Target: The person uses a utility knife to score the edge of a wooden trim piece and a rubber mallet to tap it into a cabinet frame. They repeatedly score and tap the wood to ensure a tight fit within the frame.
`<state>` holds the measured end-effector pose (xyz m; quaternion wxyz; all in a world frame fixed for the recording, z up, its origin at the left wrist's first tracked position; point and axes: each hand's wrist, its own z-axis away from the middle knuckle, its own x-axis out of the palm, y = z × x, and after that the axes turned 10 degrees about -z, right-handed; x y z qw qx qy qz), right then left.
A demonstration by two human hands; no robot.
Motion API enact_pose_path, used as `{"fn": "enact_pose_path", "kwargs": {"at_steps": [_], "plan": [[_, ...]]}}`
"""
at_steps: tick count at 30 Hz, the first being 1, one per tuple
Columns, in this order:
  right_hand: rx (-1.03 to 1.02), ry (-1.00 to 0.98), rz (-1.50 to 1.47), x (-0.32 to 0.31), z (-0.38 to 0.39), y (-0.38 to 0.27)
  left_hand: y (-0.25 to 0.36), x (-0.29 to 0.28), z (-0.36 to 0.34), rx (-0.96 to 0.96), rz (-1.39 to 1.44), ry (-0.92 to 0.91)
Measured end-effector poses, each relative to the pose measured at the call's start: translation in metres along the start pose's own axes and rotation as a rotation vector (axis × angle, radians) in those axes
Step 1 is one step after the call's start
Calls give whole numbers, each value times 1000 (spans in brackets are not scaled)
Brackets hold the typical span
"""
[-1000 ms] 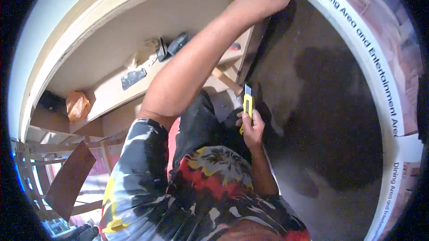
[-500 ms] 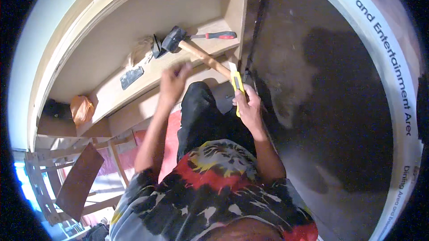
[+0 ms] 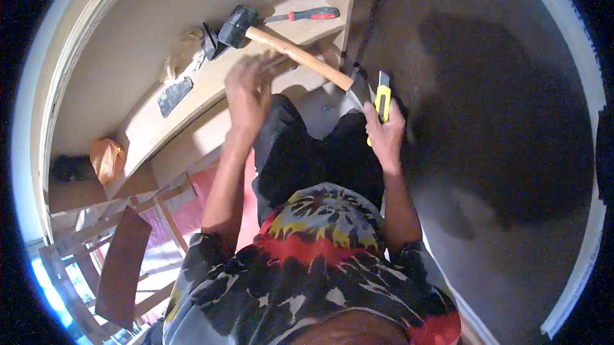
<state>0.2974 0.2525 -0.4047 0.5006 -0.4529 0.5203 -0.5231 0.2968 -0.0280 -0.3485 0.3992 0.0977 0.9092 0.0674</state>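
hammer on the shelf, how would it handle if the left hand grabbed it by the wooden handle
The hammer is probably head-heavy: its dark head looks bulky against the slim wooden handle, so it may tip head-down. It looks rigid. Its handle end overhangs the shelf edge, so a push from the left hand might swing it.

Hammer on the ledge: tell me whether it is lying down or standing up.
Lying down. The hammer rests flat on the wooden ledge, its black head toward the wall and its wooden handle slanting out over the ledge's edge.

1 hammer (image 3: 281,44), 1 screwdriver (image 3: 306,15), 1 yellow utility knife (image 3: 382,103), 2 hands.
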Motion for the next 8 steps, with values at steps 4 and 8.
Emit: {"fn": "enact_pose_path", "kwargs": {"at_steps": [4,8], "plan": [[-328,57,-18,43,-47,2,-76,25,-36,-18,-148,-36],[-89,107,-44,80,-48,16,-98,60,-23,22,-278,-18]]}}
